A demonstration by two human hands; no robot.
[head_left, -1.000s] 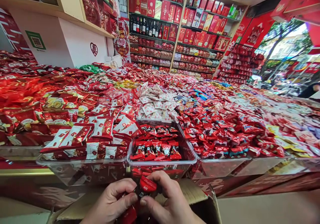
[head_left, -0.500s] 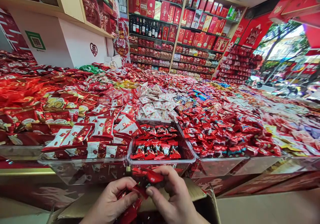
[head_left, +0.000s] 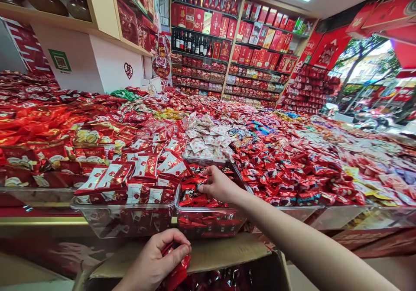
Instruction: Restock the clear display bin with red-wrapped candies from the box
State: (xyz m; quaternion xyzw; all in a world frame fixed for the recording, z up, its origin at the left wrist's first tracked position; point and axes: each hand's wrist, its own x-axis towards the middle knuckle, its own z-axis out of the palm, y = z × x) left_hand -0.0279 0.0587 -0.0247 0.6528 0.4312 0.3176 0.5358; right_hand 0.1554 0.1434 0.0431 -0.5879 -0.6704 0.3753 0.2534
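Note:
My left hand [head_left: 159, 260] is closed around some red candy packets [head_left: 178, 273], low over an open cardboard box [head_left: 230, 250] that has more red packets inside. Farther forward, my right hand [head_left: 218, 187] reaches into a clear plastic bin [head_left: 208, 211] of red-and-black packets [head_left: 190, 191]. Its fingers are bent at a packet on the top layer, near the middle of the bin. The thumb and fingertips touch that packet.
Left of that bin stands another clear bin [head_left: 130, 211] of white-and-red packets. White packets [head_left: 208, 135] are heaped behind, red ones [head_left: 286, 174] to the right. Shelves [head_left: 240, 35] with bottles and boxes line the back.
My right hand has moved from beside my left hand, over the box, forward into the bin. My left hand still holds packets over the box. The view has shifted slightly.

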